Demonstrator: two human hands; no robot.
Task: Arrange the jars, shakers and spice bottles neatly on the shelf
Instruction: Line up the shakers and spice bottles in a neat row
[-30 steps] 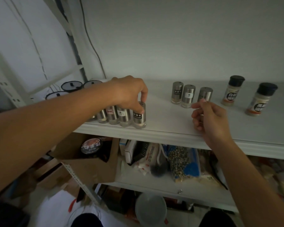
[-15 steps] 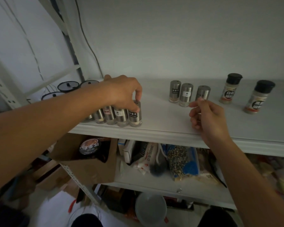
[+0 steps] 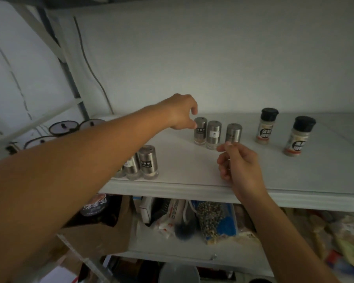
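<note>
The left hand (image 3: pixel 180 113) arches over a steel shaker (image 3: pixel 200 131), thumb tip touching its side and forefinger hooked above the cap with a gap, gripping nothing. The right hand (image 3: pixel 241 168) hovers over the front of the shelf (image 3: pixel 192 188), fingers curled in, thumb and forefinger tips meeting on nothing visible. Just past its fingertips stand two more shakers (image 3: pixel 213 135), beside the first. Further right, well apart, are two black-capped spice bottles (image 3: pixel 267 125). The left forearm (image 3: pixel 90 160) partly hides a row of shakers (image 3: pixel 147 162) at the shelf edge. Beyond that arm lie glass lids (image 3: pixel 63 127); below, bags (image 3: pixel 208 219).
</note>
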